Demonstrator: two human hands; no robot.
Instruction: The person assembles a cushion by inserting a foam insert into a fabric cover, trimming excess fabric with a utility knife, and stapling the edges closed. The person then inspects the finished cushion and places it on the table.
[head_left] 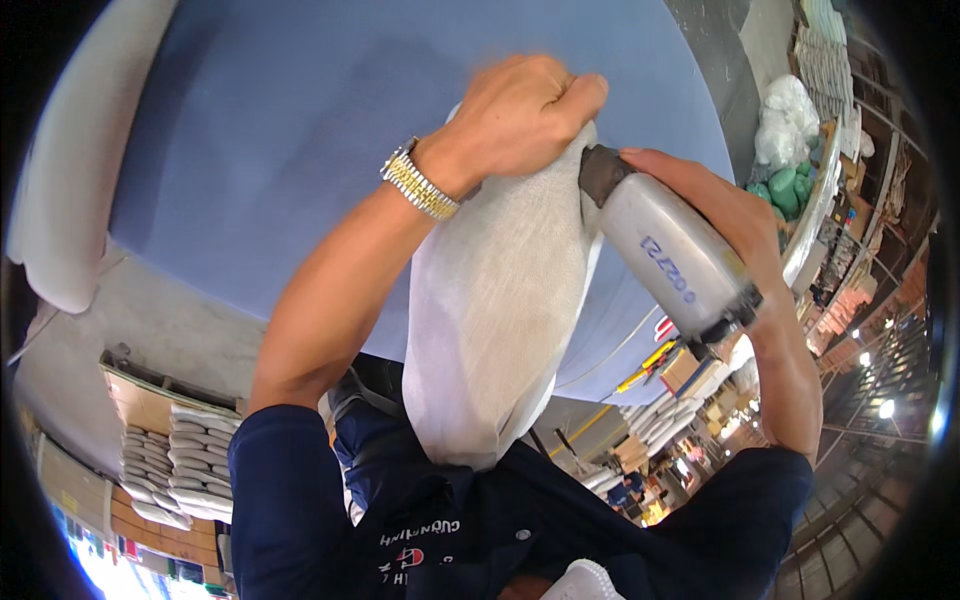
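A long pad covered in whitish mesh fabric point(500, 300) stands between my arms, its lower end near my lap and its upper end over the blue surface. My left hand point(520, 115), slightly blurred, is closed on the fabric at the top end, thumb pressed against the fingers. In my right hand point(715, 195) is a grey cylindrical power tool point(680, 255) with a dark head; my fingers behind it are mostly hidden. The tool's head meets the pad's upper right edge, beside my left hand. What lies under its tip cannot be seen.
A broad blue surface point(300, 170) spreads ahead of me. At far left is a whitish padded piece point(80, 160). Stacked grey pads point(200, 455) sit lower left. Yellow-handled tools point(648, 365) lie by the right edge, with clear plastic bags point(787, 120) beyond.
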